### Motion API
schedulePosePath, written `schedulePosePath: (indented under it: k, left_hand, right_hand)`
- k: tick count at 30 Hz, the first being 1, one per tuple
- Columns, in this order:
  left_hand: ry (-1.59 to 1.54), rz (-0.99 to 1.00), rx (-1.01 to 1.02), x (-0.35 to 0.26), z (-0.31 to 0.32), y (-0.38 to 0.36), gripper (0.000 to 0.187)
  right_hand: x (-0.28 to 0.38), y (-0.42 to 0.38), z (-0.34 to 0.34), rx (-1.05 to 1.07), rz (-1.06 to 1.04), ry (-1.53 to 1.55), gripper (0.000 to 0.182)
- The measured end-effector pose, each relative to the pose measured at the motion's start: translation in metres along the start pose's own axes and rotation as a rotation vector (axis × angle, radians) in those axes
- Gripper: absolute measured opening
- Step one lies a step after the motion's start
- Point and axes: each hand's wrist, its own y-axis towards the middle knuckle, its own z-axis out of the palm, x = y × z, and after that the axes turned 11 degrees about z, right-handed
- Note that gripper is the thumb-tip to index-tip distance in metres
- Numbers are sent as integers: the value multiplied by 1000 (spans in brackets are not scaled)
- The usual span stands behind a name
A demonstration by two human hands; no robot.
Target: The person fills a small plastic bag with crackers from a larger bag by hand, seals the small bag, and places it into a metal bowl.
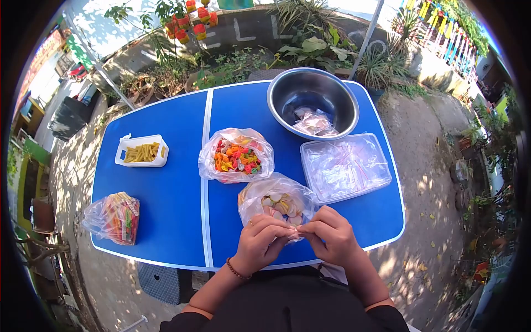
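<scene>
My left hand (265, 239) and my right hand (330, 234) meet at the table's front edge, both closed in a pinch. Between their fingertips is what looks like a small clear plastic bag (296, 238), mostly hidden by the fingers. Just beyond them an open clear plastic bag (255, 198) holds round, pale, pink-edged wafer-like pieces (280, 203). Behind it stands another open bag (264, 139) of small bright-coloured pieces (237, 158). To the right, a clear plastic container (385, 176) holds flat zip bags (344, 166).
A steel bowl (279, 110) with several filled small bags (316, 122) stands at the back right of the blue table (166, 205). On the left are a white tub (160, 160) of yellow-green sticks and a bag (119, 218) of coloured sticks. A dark stool (160, 282) stands below.
</scene>
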Motion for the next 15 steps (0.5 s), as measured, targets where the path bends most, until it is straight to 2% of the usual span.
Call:
schedulePosePath:
  k: [8,15]
  left_hand:
    - [-55,63,21,6,21,22,19]
    - [-62,-22,7,14,30,46,36]
  right_hand:
    - [1,-6,-30,-45,115,-116,16]
    - [-12,-2,-36,-131,261,-3,13]
